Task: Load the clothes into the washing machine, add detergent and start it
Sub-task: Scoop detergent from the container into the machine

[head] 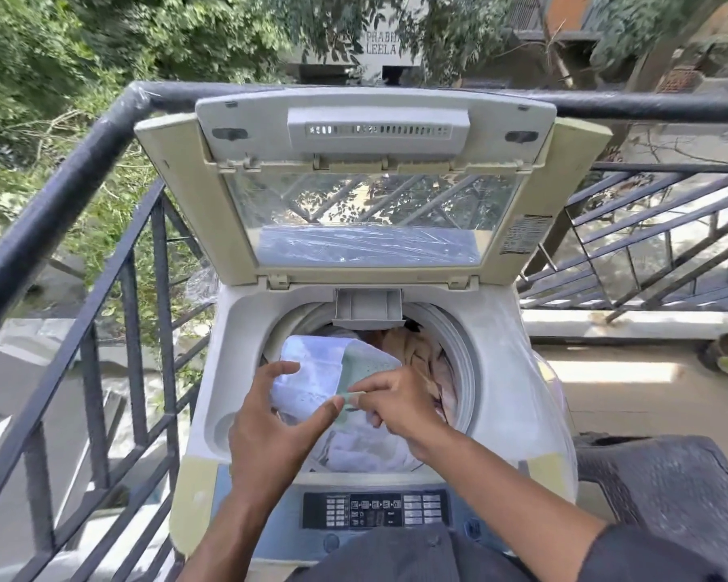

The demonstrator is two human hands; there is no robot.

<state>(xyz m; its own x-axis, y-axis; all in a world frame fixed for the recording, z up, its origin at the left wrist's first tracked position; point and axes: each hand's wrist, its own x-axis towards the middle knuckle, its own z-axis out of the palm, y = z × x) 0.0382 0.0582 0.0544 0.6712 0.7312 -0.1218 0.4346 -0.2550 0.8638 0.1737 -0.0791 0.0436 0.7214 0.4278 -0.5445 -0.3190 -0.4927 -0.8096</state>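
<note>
I am reaching both arms over the washer (501, 371), holding a pouch (312, 371) above the drum's near-left edge. My left hand (270, 430) is cradling it, fingers spread and thumb pinching; my right hand (396, 403) is pinching its green edge. Clothes (421, 354) are lying inside.

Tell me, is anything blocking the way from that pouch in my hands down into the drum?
Nothing visible blocks it. The white and pale green detergent pouch, held by the left hand and right hand, hangs directly over the open drum, where clothes already lie.
</note>
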